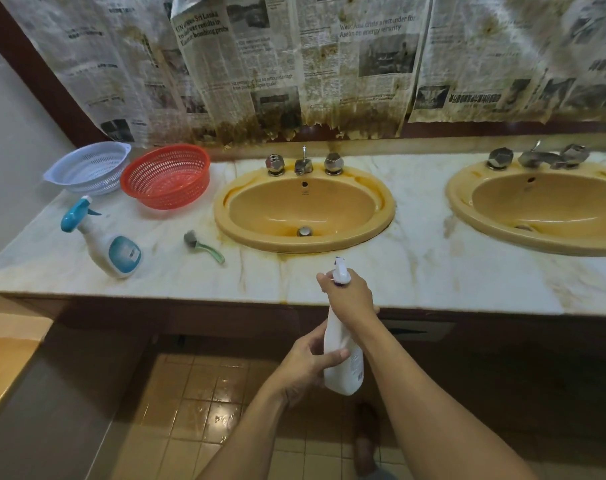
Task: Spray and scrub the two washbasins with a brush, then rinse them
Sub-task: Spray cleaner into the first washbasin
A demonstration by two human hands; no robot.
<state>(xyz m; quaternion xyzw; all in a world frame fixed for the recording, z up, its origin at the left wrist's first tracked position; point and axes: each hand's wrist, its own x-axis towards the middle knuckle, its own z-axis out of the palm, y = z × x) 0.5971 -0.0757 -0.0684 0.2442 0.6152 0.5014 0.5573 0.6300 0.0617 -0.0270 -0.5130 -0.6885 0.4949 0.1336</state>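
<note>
Right hand [351,294] clamped on spray bottle [344,368] head & left hand [306,363] on body. Risk: nozzle short of washbasin [305,206], so mist hits surface [433,271] front edge instead.

A washroom wall covered in old newspaper, above a long stone counter.

Sheets of newspaper [260,64] hang side by side over the back wall, and their bottom edges are torn and stained brown. A dark brown frame [34,64] runs down the left side of the paper, and next to it the side wall [14,150] is plain white. The counter [415,271] is pale stone with yellow-brown streaks and marks. At its left end a white basket [90,168] and a red basket [166,178] sit just beside each other. Under the counter the cupboard front [225,320] is dark brown. The floor [197,393] has small brownish square tiles, and one patch shines with light.
</note>
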